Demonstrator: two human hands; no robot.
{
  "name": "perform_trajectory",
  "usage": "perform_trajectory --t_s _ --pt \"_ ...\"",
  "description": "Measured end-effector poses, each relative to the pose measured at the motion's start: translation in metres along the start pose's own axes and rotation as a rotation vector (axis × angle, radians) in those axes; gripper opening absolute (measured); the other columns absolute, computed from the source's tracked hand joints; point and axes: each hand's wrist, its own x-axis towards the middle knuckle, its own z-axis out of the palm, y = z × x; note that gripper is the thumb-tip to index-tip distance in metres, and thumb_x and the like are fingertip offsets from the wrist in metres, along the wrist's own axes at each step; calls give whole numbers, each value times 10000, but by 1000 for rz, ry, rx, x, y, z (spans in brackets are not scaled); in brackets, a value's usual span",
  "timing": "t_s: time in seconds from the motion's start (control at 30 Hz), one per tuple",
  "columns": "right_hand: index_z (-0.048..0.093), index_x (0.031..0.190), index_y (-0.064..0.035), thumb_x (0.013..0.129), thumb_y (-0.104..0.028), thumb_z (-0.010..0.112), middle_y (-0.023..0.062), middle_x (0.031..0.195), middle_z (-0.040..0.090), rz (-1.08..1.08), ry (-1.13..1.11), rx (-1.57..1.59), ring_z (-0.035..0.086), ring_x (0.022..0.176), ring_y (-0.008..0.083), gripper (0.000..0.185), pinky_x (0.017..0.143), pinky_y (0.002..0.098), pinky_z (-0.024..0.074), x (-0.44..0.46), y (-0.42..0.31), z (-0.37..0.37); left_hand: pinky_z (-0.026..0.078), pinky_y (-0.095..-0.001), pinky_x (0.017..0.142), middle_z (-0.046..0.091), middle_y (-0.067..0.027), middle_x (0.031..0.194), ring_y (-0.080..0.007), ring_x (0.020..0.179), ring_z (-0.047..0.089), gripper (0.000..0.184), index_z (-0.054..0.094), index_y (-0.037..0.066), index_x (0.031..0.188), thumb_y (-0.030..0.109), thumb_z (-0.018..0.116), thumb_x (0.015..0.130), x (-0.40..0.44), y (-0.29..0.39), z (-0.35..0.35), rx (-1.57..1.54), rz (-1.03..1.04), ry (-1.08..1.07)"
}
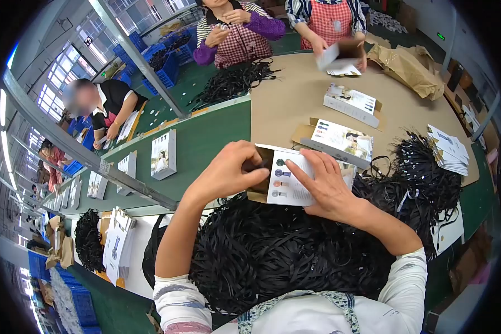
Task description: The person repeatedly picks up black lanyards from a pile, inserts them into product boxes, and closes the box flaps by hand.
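Observation:
A white printed box (pixel 289 177) with pictures of small fans is held in front of me, its left end open and showing brown cardboard inside. My right hand (pixel 329 186) lies over its printed face and grips its right part. My left hand (pixel 234 170) is at the open end, fingers curled, with fingertips partly inside the opening; whether they pinch anything is hidden. Under the box spreads a large pile of black straps (pixel 273 245). Just beyond my right hand lies another printed box (pixel 342 139) with an open brown flap, and a further one (pixel 352 103) behind it.
Printed boxes (pixel 163 155) stand along the green belt at left. A metal post (pixel 139 55) slants across. Stacked flat cartons (pixel 450 149) and more straps (pixel 423 172) lie right. Brown paper (pixel 409 67) is at the back right. Two people stand across the table; others sit left.

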Motion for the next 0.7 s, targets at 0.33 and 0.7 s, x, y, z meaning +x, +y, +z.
perform_trajectory --t_s 0.33,0.7 --pt "124 1406 -12 564 -164 747 248 1320 252 141 408 203 315 1186 395 1058 1007 450 265 56 -8 24 413 -344 903 345 -153 1324 -258 1150 432 770 272 30 1325 101 707 694 -46 -44 84 -290 -31 626" --pt "155 1411 -47 687 -308 749 253 1409 130 90 305 331 180 1287 418 972 1044 475 200 75 -33 91 505 -276 646 522 -115 1050 -177 824 572 517 330 13 1195 195 639 823 -37 -148 64 -1077 -303 733"
